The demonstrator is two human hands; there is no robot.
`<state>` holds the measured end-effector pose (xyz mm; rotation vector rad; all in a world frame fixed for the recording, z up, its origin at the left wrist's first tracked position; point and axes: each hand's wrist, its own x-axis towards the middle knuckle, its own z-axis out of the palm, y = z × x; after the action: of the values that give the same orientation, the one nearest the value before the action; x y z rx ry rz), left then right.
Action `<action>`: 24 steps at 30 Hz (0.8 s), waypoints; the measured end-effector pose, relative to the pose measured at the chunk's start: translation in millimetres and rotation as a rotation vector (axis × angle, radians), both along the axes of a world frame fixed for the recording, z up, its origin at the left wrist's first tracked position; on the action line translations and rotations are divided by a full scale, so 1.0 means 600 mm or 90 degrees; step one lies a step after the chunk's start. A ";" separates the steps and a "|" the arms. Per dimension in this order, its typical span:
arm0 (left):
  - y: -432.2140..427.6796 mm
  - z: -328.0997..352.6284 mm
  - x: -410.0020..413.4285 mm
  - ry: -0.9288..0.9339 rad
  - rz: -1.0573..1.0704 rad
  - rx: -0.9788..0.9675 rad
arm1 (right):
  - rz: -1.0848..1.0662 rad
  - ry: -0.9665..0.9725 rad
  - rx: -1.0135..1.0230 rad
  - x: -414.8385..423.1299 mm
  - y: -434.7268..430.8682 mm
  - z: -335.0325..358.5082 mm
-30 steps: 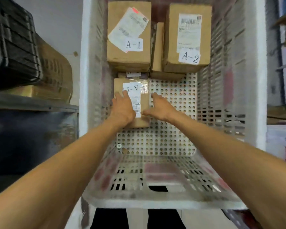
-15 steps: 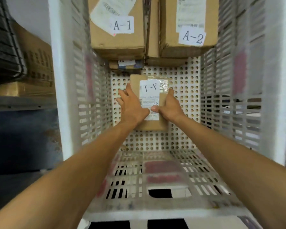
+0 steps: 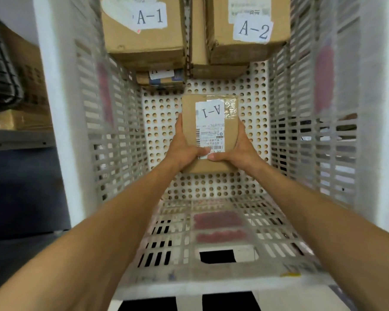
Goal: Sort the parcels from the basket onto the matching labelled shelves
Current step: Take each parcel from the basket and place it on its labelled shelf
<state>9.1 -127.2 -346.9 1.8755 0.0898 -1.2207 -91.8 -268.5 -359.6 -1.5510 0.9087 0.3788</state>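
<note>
Fingers (image 3: 213, 156) of the left hand (image 3: 184, 147) and right hand (image 3: 237, 149) grip the long sides of the small brown cardboard parcel marked A-1 (image 3: 208, 131), thumbs on its near end, forearms extended. The parcel is over mid-floor of the white perforated plastic basket (image 3: 112, 135), with open floor either side. Beyond it, large cardboard boxes marked A-1 (image 3: 144, 39) and A-2 (image 3: 245, 43) fill the far end.

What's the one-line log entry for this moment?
phase: pick | parcel: A-1 | left grip: holds parcel | right grip: holds parcel | basket: more boxes at back
</note>
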 end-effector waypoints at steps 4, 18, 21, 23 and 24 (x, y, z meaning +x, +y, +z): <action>0.024 0.017 -0.006 -0.004 0.008 -0.005 | -0.015 -0.008 -0.012 -0.005 0.029 0.009; 0.059 0.317 0.021 -0.220 -0.059 -0.156 | -0.009 -0.111 -0.066 0.024 0.048 0.330; 0.063 0.403 0.035 -0.246 -0.122 -0.179 | -0.055 -0.165 -0.124 0.013 0.066 0.426; 0.066 0.466 0.037 -0.262 -0.166 -0.193 | -0.073 -0.208 -0.160 -0.002 0.081 0.489; 0.066 0.494 0.035 -0.271 -0.183 -0.207 | -0.082 -0.223 -0.175 -0.011 0.089 0.520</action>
<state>30.3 -87.6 -50.4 1.8510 -0.5926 -0.9243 -98.4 -215.1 -47.7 -1.7285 0.8013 -0.1153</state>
